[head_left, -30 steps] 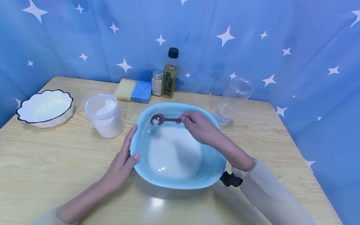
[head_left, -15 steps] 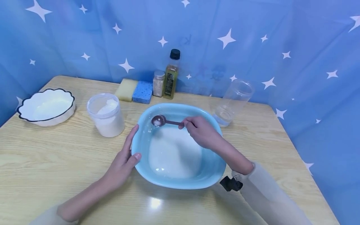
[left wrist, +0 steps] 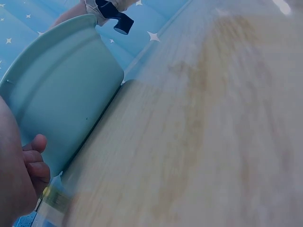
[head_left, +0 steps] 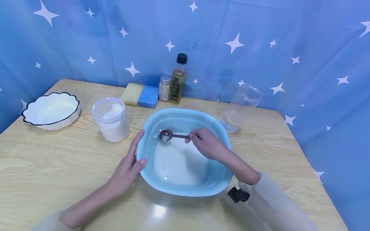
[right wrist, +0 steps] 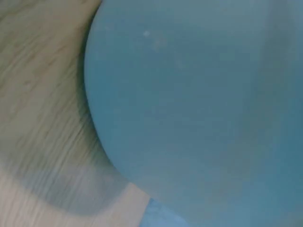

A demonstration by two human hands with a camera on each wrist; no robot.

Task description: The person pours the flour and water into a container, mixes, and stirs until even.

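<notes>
A light blue basin (head_left: 221,176) with milky white liquid (head_left: 180,163) in its bottom stands on the table. My left hand (head_left: 127,166) holds its left side, thumb at the rim and fingers along the outer wall. In the left wrist view, some curled fingers (left wrist: 37,163) show beside that wall. Over the basin, my right hand (head_left: 206,144) pinches the handle of a dark brown measuring spoon (head_left: 166,135). The spoon's round bowl is near the basin's far-left inner wall with some white stuff in it; whether it touches the liquid I cannot tell. The right wrist view shows only basin wall and table.
Left of the basin is a clear tub (head_left: 112,120) of white powder, then a scalloped white dish (head_left: 52,110). Behind stand a yellow sponge (head_left: 132,94), a blue sponge (head_left: 148,96), a small shaker jar (head_left: 164,88) and an oil bottle (head_left: 177,81). A clear container (head_left: 241,107) stands back right.
My right hand has brought the spoon down and slightly nearer to me, toward the liquid. The left hand keeps its hold on the basin. The head view has shifted a little.
</notes>
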